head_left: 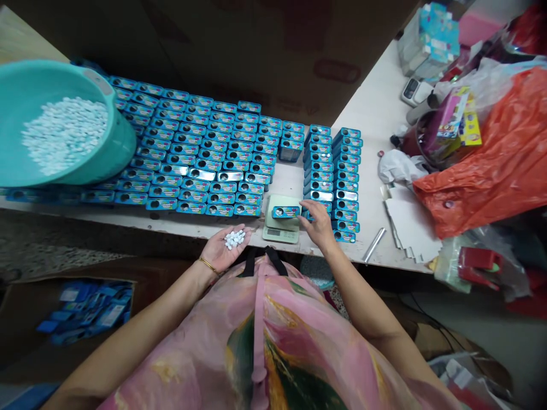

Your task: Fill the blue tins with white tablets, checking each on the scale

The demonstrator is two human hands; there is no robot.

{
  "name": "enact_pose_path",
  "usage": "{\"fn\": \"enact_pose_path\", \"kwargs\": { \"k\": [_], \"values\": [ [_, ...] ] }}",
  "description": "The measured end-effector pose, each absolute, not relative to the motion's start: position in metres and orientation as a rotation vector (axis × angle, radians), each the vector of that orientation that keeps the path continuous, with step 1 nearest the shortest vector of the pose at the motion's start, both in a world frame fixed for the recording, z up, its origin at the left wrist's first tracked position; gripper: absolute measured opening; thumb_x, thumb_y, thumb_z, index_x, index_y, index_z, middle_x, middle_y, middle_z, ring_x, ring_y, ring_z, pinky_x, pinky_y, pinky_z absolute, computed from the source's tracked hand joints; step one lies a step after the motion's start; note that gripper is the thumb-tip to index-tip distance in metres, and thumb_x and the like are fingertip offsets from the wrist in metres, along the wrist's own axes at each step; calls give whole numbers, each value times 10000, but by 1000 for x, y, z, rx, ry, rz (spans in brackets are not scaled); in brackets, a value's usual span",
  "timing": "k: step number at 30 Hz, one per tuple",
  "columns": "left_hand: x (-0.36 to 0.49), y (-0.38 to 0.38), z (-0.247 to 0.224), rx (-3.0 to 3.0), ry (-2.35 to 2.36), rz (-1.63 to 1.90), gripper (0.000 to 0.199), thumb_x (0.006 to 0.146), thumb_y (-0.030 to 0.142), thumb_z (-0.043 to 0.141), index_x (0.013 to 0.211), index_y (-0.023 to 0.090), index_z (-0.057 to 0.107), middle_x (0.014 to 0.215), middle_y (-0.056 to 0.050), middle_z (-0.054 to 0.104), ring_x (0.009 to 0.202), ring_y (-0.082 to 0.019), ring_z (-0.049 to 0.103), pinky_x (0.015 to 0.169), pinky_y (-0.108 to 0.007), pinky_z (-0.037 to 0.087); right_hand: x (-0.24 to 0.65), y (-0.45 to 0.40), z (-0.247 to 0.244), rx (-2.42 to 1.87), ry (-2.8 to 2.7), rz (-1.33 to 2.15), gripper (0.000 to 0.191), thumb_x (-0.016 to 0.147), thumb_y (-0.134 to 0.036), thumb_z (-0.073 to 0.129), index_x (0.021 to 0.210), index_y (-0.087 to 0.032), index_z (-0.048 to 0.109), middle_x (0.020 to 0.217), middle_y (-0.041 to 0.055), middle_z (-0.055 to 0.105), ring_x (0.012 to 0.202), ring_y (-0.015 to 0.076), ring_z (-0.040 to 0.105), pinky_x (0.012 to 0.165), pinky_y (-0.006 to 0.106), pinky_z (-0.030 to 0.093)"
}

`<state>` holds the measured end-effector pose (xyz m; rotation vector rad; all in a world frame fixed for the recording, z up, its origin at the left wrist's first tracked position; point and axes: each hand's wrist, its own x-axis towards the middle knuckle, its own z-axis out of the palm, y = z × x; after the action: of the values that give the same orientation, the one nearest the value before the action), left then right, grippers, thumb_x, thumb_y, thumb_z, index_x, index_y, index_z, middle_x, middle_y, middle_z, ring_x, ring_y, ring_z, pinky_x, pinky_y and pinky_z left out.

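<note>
My left grip (226, 249) lies palm up and open at the bench's near edge, cupping a small pile of white tablets (233, 240). My right grip (318, 223) is open, fingers spread, just beside a blue tin (285, 212) lying on the pan of a small digital scale (277, 233); I cannot tell whether the fingertips touch it. The bench (376, 114) carries rows of blue tins (192, 149) far of the scale and standing columns of tins (346, 182) to its right. At far left, a teal plastic basin (123, 142) holding loose tablets (64, 135) overlaps the rows. I judge the step in hand to be weighing at the scale; the next move calls for palm tablets and tin to be brought together.
</note>
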<state>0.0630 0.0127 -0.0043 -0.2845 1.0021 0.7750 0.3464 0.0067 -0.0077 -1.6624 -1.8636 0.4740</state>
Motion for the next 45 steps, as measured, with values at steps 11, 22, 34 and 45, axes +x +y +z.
{"fn": "enact_pose_path", "kwargs": {
  "k": [11, 22, 34, 45],
  "values": [
    [66, 12, -3, -246, 983, 757, 240, 790, 123, 447, 941, 49, 619, 926, -193, 658, 921, -254, 615, 759, -358, 530, 349, 10, -6, -1727, -1809, 406, 282, 826, -261, 466, 1090, -207, 552, 1066, 84, 551, 1019, 219, 482, 881, 405, 389],
    [65, 15, 0, -287, 972, 763, 273, 811, 125, 422, 1020, 67, 587, 927, -183, 660, 929, -254, 614, 752, -373, 535, 329, 42, -18, -1690, -2376, 401, 426, 775, -169, 512, 1199, -190, 472, 1067, 91, 556, 950, 239, 468, 805, 367, 417],
    [28, 7, 2, -309, 1026, 959, 266, 822, 111, 414, 1008, 107, 604, 966, -162, 657, 950, -247, 607, 797, -387, 531, 343, 202, -30, -1913, -2207, 157, 356, 803, -116, 440, 1141, -178, 531, 1145, 114, 483, 1012, 231, 422, 765, 339, 418],
    [37, 15, -6, -279, 1034, 822, 243, 822, 110, 423, 980, 55, 599, 915, -187, 659, 924, -251, 615, 774, -392, 533, 394, -13, -28, -1985, -2380, 93, 228, 788, -310, 563, 1009, -269, 606, 1135, 64, 508, 1005, 239, 426, 776, 354, 354]
  ]
}}
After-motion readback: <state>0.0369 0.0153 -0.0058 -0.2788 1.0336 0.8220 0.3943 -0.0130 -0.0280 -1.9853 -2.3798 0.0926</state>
